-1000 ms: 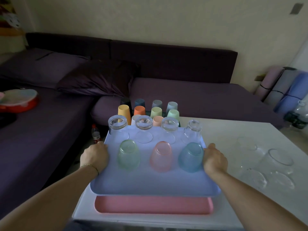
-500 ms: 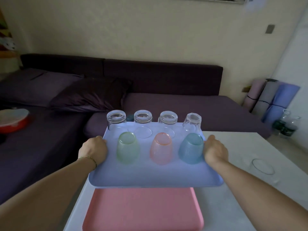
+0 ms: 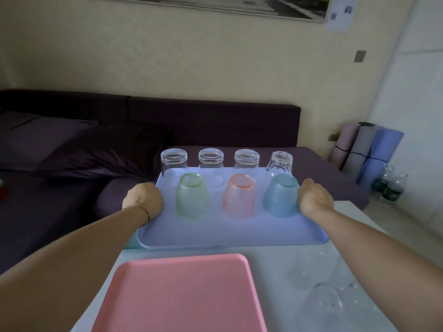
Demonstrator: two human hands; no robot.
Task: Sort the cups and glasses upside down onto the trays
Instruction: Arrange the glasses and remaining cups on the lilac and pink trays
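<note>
Over the far edge of the white counter (image 3: pixel 275 258), left grip (image 3: pixel 143 200) and right grip (image 3: pixel 315 200) clasp the blue plastic tray (image 3: pixel 227 232) by its sides; carry it level.

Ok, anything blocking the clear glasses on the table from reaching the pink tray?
Nothing visible does: the pink tray shows bare, the clear glasses stand right of it, the blue tray is held beyond its far edge.

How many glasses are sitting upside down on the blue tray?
7. Four clear glasses line the far edge; the green glass, pink glass and blue glass stand in front.
</note>
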